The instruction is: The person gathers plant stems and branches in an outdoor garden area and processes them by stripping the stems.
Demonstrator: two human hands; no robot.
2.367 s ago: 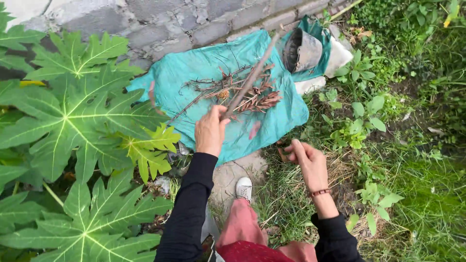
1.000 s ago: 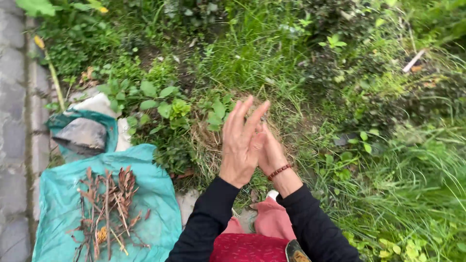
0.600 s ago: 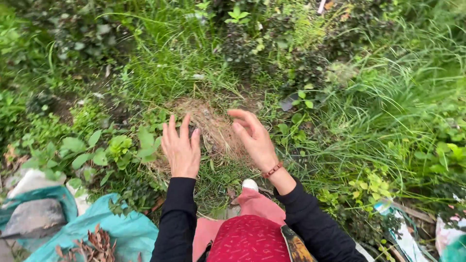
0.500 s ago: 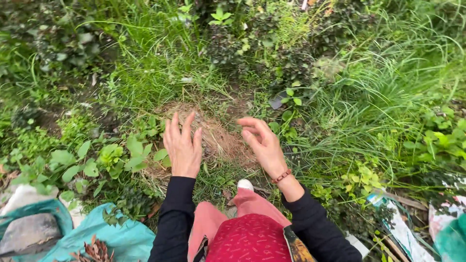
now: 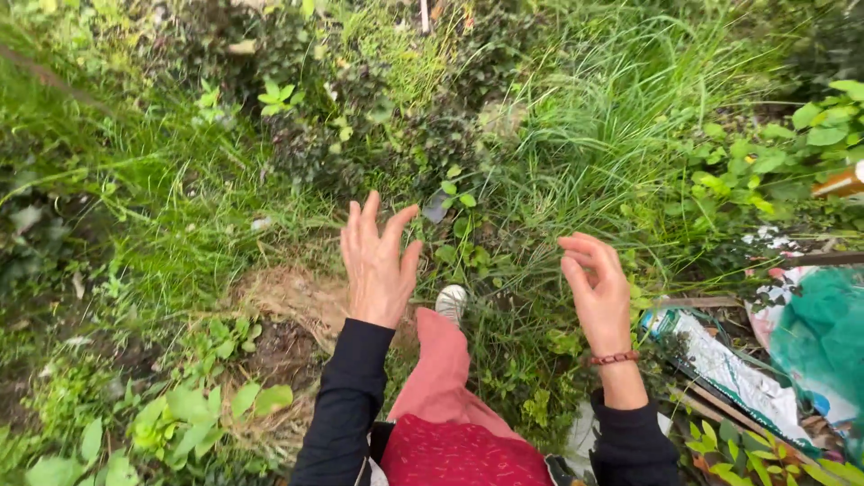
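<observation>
Head view, looking down: your left hand (image 5: 378,265) is raised flat above the ground, fingers (image 5: 371,220) spread wide and straight, holding nothing. Just below and left of it lies a patch of dry brown grass (image 5: 283,297) beside some bare soil. Your right hand (image 5: 598,292) hangs well apart from the left, palm turned inward, its fingers (image 5: 589,252) loosely curled and also empty; a brown bead bracelet (image 5: 614,358) sits on that wrist. Between your hands, a white shoe (image 5: 451,301) steps into the tall green grass (image 5: 585,135), with a pink trouser leg (image 5: 441,373) behind it. At the right edge lie a teal sack (image 5: 823,333) and a printed white bag (image 5: 733,369), near your right hand.
</observation>
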